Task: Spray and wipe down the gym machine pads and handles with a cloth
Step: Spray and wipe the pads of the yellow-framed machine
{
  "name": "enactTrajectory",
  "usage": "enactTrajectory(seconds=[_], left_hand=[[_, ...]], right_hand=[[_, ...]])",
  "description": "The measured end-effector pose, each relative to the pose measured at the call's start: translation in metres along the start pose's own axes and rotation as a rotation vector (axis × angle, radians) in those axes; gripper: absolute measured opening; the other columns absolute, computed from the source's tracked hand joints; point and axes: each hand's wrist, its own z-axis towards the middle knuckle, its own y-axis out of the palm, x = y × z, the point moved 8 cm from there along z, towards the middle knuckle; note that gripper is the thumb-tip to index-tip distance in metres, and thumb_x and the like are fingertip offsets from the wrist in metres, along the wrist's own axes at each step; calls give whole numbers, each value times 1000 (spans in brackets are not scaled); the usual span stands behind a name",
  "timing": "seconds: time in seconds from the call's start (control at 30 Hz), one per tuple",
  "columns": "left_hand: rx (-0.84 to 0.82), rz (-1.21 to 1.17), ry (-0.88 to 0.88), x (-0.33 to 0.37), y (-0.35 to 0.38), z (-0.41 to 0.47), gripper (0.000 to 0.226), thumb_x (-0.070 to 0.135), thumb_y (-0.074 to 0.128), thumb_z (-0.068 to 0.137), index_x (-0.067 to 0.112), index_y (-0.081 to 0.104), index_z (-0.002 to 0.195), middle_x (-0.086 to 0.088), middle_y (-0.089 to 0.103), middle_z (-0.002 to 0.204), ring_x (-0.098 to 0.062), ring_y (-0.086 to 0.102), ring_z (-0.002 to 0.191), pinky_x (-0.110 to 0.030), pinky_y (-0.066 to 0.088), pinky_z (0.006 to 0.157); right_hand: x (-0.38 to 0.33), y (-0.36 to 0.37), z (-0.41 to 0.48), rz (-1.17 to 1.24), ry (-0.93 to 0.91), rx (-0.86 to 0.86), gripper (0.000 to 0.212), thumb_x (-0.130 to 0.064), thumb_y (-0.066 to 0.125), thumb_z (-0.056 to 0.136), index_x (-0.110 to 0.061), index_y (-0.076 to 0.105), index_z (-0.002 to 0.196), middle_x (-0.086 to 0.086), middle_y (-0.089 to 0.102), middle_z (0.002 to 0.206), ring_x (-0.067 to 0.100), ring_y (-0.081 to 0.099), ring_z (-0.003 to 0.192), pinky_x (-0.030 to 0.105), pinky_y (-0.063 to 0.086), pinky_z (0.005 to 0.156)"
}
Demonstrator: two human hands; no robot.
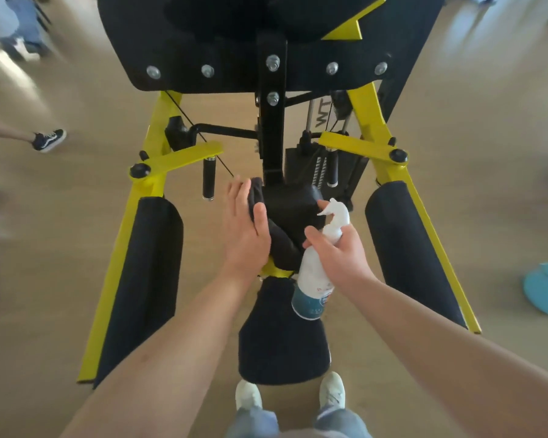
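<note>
At the far left, on the smooth beige floor (60,248), a blurred dark sneaker (49,140) is seen. Beside it a long left pad (143,279), rounded at the top and covered in matte black upholstery, is carried on the sloping, glossy yellow frame (130,216). A short cylindrical left handle (208,178) with a black grip hangs just inside it. Toward the middle, the left hand (246,229) is laid flat against the left side of a small blocky centre pad (291,207). Its fingers (236,197) are held straight, and a dark, soft, rolled cloth (257,194) is trapped under the thumb and pressed to that pad. Below, a black, roughly trapezoidal seat pad (282,339) is seen. A white plastic spray bottle (317,276) with a blue label is gripped round the neck by the right hand (339,254). The fingers are curled, one is set at the trigger, and the nozzle is turned toward the centre pad. Further right hang the right handle (332,169) and the matching right pad (405,257). At the edge a pale blue rounded object (544,289) is seen.
</note>
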Motion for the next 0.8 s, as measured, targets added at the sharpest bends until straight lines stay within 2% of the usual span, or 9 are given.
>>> enactTrajectory(seconds=[0.07,0.13,0.23,0.37,0.43,0.5,0.63,0.7,0.8], left_hand=[[65,-114,-3,-8,0,4,59,47,28,105,16,36,155,-2,39,160,-10,33,146,-14,24,117],[166,-316,-90,-27,2,3,57,43,30,104,10,47,148,-6,54,145,-8,47,130,-3,30,105],[212,-507,-237,-68,25,-7,58,51,21,101,22,49,143,5,54,136,-3,50,126,-18,39,110],[275,-567,-446,-102,47,-26,72,52,20,99,3,54,140,5,52,131,-5,48,123,-10,35,105],[291,-599,-534,-114,52,-33,84,61,23,92,0,54,140,1,54,134,-12,49,128,-19,34,111],[261,-593,-633,-119,52,-36,90,67,27,87,2,51,144,-10,53,146,-22,47,136,-27,31,115],[207,-561,-1007,-125,51,-58,61,64,39,94,20,48,136,-13,46,144,-34,48,130,-45,37,111],[115,-601,-931,-110,48,-57,74,72,29,91,23,44,143,-11,45,149,-33,46,136,-47,37,116],[60,-597,-677,-75,37,-53,60,54,22,107,25,27,159,0,35,162,-16,35,147,-23,26,112]], right_hand=[[0,7,-6,-12,-6,66,20,-32,66,99,-36,58,117,-3,69,80,-9,63,72,12,46,54],[6,13,-8,3,-21,98,25,-30,67,98,-41,59,120,2,70,83,-2,64,73,13,50,57],[25,17,-13,-21,17,137,30,-31,67,98,-54,55,113,2,68,85,6,66,82,7,48,55],[54,25,-23,-80,93,139,37,-35,67,97,-66,51,109,-11,67,89,-1,63,91,12,47,62],[67,29,-30,-91,129,139,38,-36,68,96,-68,51,108,-19,65,88,-2,63,91,18,49,66],[76,32,-37,-85,148,118,35,-36,67,97,-62,54,115,-16,66,87,1,64,89,21,51,68],[77,37,-43,-85,144,57,33,-39,66,96,-54,56,123,-8,72,95,10,69,86,25,51,70],[75,38,-45,-94,137,32,33,-40,67,95,-56,56,122,-8,72,96,10,70,87,24,50,70],[74,38,-48,-89,118,4,35,-38,67,94,-52,59,124,-8,72,99,8,70,88,26,51,73]])
